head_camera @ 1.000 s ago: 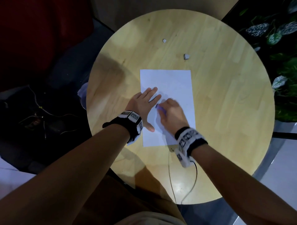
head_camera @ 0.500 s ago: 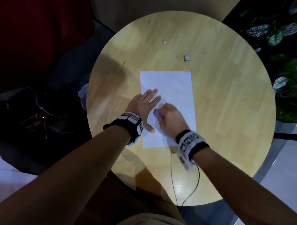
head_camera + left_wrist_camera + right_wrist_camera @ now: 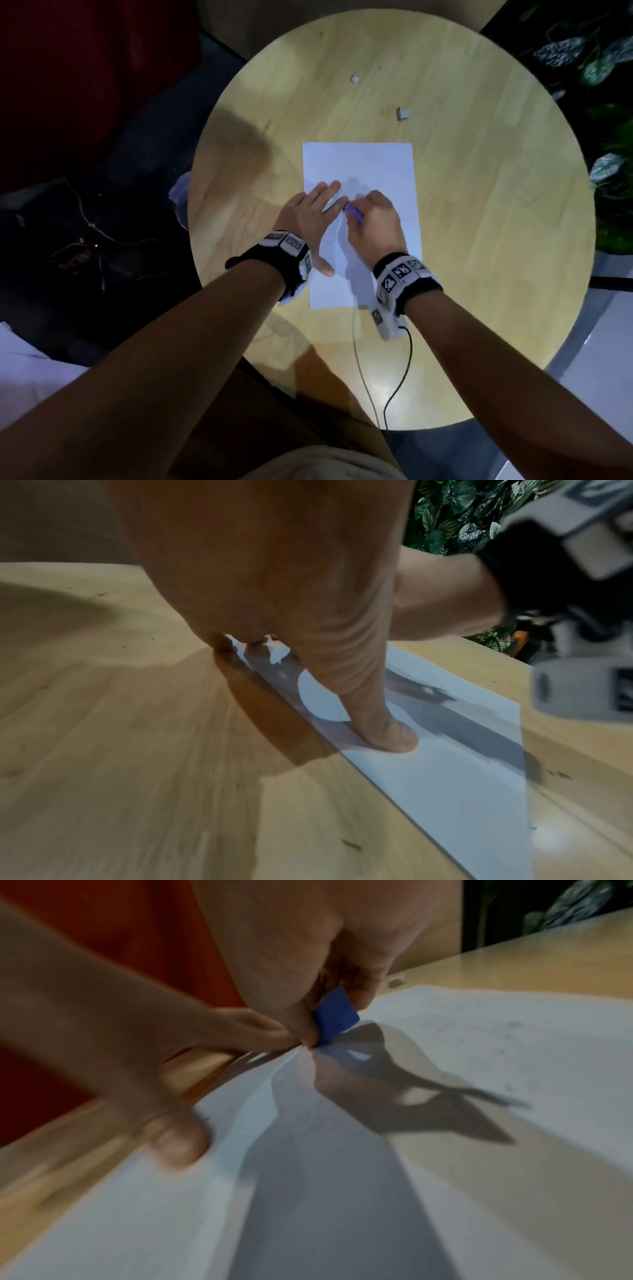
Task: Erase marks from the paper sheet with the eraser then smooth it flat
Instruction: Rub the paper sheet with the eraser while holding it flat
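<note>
A white paper sheet (image 3: 370,164) lies on the round wooden table (image 3: 479,205). My left hand (image 3: 308,219) lies flat on the sheet's left edge, fingers straight, thumb (image 3: 387,734) pressing the paper (image 3: 462,764). My right hand (image 3: 373,222) pinches a small blue eraser (image 3: 354,212) between thumb and fingers, its lower edge on the sheet just beside my left fingertips. In the right wrist view the eraser (image 3: 334,1016) touches the paper (image 3: 496,1042), which shows faint grey specks and a slight ripple beside my left hand (image 3: 103,1031).
Two small pale scraps (image 3: 403,113) (image 3: 354,79) lie on the table beyond the sheet. A thin cable (image 3: 397,387) runs from my right wrist over the near table edge. Dark floor lies left, leafy plants (image 3: 603,68) right.
My right hand with the eraser has slid a little back and forth over the sheet's middle. The left hand has stayed pressed on the left edge.
</note>
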`<state>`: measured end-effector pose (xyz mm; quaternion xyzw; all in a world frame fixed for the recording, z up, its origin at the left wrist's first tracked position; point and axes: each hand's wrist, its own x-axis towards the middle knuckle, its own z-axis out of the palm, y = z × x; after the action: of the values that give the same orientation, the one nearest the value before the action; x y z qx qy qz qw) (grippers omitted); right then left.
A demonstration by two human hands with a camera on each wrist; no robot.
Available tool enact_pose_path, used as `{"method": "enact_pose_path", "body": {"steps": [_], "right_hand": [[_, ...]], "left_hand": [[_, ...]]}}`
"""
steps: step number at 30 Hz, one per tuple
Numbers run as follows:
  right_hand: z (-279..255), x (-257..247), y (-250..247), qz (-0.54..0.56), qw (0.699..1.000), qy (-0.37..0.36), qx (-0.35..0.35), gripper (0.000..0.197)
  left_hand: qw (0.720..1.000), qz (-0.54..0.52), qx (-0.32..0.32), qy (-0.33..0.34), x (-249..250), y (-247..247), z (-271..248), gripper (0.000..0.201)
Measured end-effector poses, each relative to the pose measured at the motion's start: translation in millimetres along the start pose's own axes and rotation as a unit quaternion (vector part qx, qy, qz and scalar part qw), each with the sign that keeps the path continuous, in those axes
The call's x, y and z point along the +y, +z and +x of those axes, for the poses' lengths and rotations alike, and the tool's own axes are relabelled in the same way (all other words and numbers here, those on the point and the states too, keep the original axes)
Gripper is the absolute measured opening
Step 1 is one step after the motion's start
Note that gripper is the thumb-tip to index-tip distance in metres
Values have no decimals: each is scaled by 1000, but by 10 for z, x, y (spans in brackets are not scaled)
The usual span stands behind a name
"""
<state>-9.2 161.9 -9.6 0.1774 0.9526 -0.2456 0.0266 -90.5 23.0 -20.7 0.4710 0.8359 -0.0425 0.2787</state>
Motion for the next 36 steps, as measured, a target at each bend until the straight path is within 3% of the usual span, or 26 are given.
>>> {"method": "enact_pose_path", "body": {"steps": [3,5,10,12,16,20,22,27,32,36], "right_hand": [[-475,-177,34,20,996,-58,-60,11],[-460,-155,-49,11,990,-91,-105,10],[142,42,-69,-20,1000,0,-4,16],[-108,-46,7,-5,1000,-19,-16,16],[-547,-113,-58,5,989,-99,-108,9],[-31,114,-114,-15,1000,-5,-14,12],[-76,117,-44,0,1000,26,9,16],[-647,-111,-54,38,994,-61,-78,15],[-134,176,-31,10,999,36,15,15],[-645,-98,35,50,998,-7,-34,18]], "left_hand": [[1000,7,16,-4,11,10,-21,140],[1000,5,12,-1,0,-3,-16,139],[1000,5,-15,0,7,-32,-4,142],[1000,10,-11,0,17,-15,-13,141],[1000,13,3,-5,11,-9,-14,140],[999,27,-19,-11,48,-46,-5,141],[998,41,-32,-17,107,-74,14,143],[997,55,-41,-35,163,-115,49,143],[996,58,-59,-31,175,-148,27,145],[996,69,-51,-35,178,-132,26,143]]}}
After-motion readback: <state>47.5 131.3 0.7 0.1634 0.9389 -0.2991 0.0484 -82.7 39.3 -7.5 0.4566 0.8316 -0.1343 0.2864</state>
